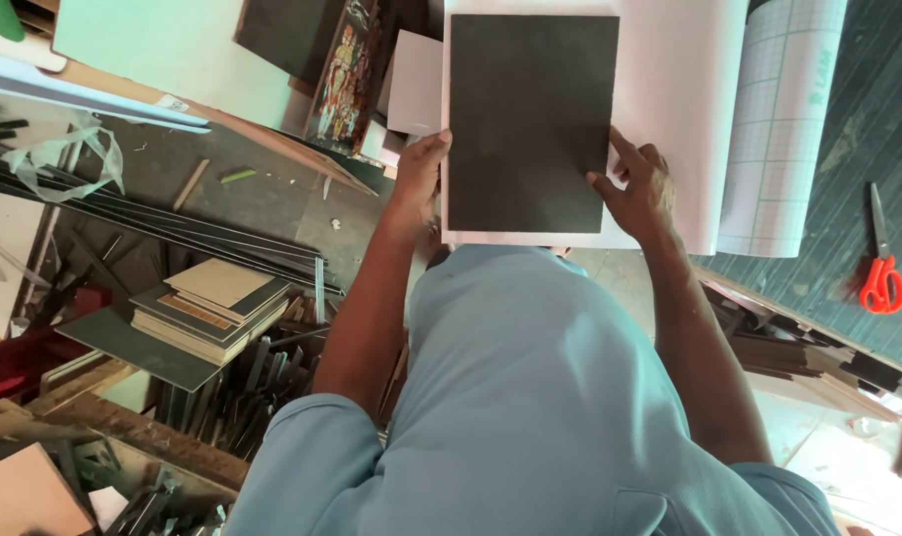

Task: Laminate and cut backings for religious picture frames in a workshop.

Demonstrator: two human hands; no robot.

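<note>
A board (530, 119) is lying on a sheet (669, 99) on the desk (868, 119), flanked by the left hand (418, 179) and right hand (641, 189). A roll (778, 129) is resting to the right — beyond it, scissors (882, 268). A stack of boards (212, 308) is sitting lower left.

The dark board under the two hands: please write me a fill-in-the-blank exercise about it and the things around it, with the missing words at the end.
1. The dark board lies on a sheet of ____ paper.
2. The right hand touches the board's ____ edge as seen in the picture.
3. The left hand holds the board at the side nearer the colourful picture, and the scissors with ____ handles lie apart from both hands on the green table.

Missing words: white; right; red
</note>
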